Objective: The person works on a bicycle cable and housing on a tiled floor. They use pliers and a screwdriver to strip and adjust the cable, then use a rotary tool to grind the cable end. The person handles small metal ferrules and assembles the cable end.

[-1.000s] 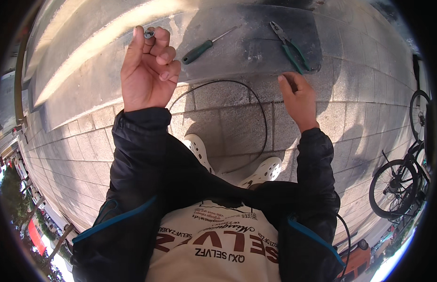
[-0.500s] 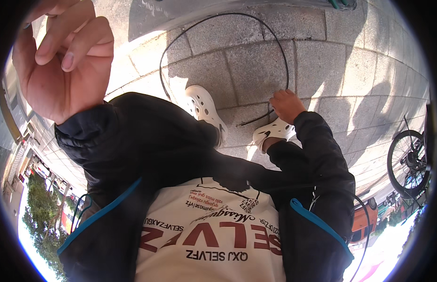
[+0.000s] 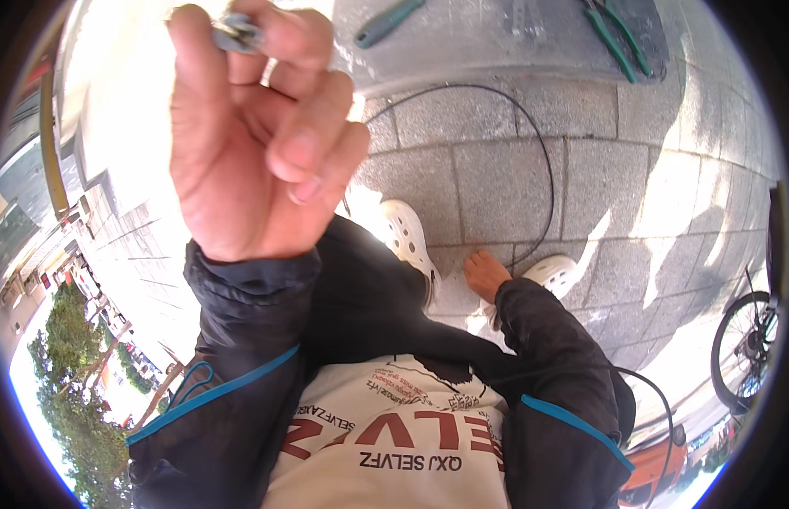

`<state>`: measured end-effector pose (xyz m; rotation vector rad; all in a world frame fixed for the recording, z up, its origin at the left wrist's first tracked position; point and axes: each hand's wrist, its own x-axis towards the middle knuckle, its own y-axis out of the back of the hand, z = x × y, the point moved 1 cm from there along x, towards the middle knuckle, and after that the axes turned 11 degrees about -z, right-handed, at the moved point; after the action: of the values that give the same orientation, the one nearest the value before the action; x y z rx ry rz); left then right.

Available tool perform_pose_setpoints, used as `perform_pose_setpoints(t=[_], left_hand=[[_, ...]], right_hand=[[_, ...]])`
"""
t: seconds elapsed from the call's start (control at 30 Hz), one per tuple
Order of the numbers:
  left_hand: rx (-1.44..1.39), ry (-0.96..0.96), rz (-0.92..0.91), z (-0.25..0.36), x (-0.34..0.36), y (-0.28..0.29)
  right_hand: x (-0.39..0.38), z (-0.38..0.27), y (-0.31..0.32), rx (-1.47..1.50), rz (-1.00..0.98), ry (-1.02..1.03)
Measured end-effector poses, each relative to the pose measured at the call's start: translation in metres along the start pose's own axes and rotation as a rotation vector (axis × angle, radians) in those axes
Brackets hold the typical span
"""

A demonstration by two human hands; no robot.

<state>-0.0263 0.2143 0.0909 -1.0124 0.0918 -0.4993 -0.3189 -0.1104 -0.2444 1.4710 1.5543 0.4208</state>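
My left hand (image 3: 258,161) is raised close in front, palm facing me. Its thumb and forefinger pinch a small grey metal piece (image 3: 237,34), blurred and partly covered by the fingers, while the other fingers curl loosely. Low between my feet is my right hand (image 3: 485,273), its fingers closed at the end of a thin black cable (image 3: 551,182). The cable loops over the paving, and its tip is hidden by that hand. My left hand covers part of the loop's left side.
Ahead lies a grey slab or mat (image 3: 496,42) carrying a green-handled tool (image 3: 390,23) and green-handled pliers (image 3: 619,38). My white clogs (image 3: 407,237) stand on stone paving (image 3: 606,187). A bicycle wheel (image 3: 742,348) is at the far right. Another black cord (image 3: 666,407) hangs beside my right sleeve.
My left hand has come right, and the metal piece now shows in its pinch. My right hand is lower and further left, nearer the cable's end. The view has tilted, showing more tools.
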Motion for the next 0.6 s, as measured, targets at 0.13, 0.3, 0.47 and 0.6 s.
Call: perform_pose_setpoints(t=[0.13, 0.3, 0.47, 0.6], left_hand=[[0.063, -0.032, 0.264, -0.011, -0.006, -0.014], [0.201, 0.042, 0.58, -0.015, 0.005, -0.024], [0.318, 0.051, 0.629, -0.025, 0.019, -0.027], [0.372, 0.034, 0.604, -0.033, 0.02, -0.026]], right_hand=[[0.009, 0.035, 0.044, 0.263, -0.088, -0.106], [-0.001, 0.075, 0.236, 0.767, 0.495, -0.267], [-0.013, 0.061, 0.382, 1.155, 0.939, -0.164], [-0.014, 0.035, 0.445, 1.167, 1.095, -0.049]])
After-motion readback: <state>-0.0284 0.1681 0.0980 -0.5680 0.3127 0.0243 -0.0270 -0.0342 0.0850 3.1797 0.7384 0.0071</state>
